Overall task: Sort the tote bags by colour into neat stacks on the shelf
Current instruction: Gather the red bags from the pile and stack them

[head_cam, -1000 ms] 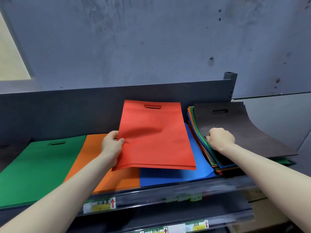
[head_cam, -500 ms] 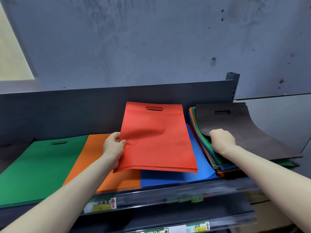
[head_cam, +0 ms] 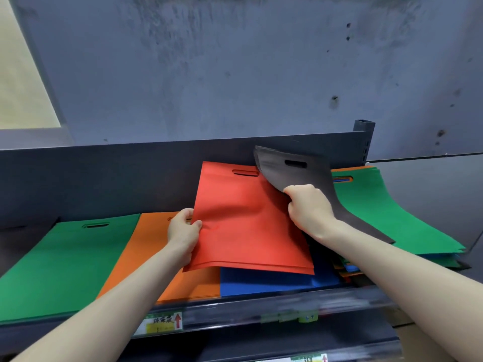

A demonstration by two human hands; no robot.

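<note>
Head view: on the shelf [head_cam: 104, 178], a green stack [head_cam: 65, 262] lies flat at far left, with an orange stack [head_cam: 154, 246] touching its right side. My left hand [head_cam: 183, 231] pinches the left edge of the red bags [head_cam: 248, 226], thumb on top, holding them tilted above the orange stack and a blue stack [head_cam: 261, 283]. My right hand [head_cam: 308, 207] is curled round the edge of a black bag [head_cam: 282, 168], which bends up over the red bags. Furthest right sits a mixed pile [head_cam: 379, 218], green on top.

You face a stained, pitted grey-blue concrete wall [head_cam: 235, 74]. A pale yellow panel [head_cam: 21, 74] sits upper left. Below: a yellow paper label [head_cam: 162, 323] bearing a red arrow.
</note>
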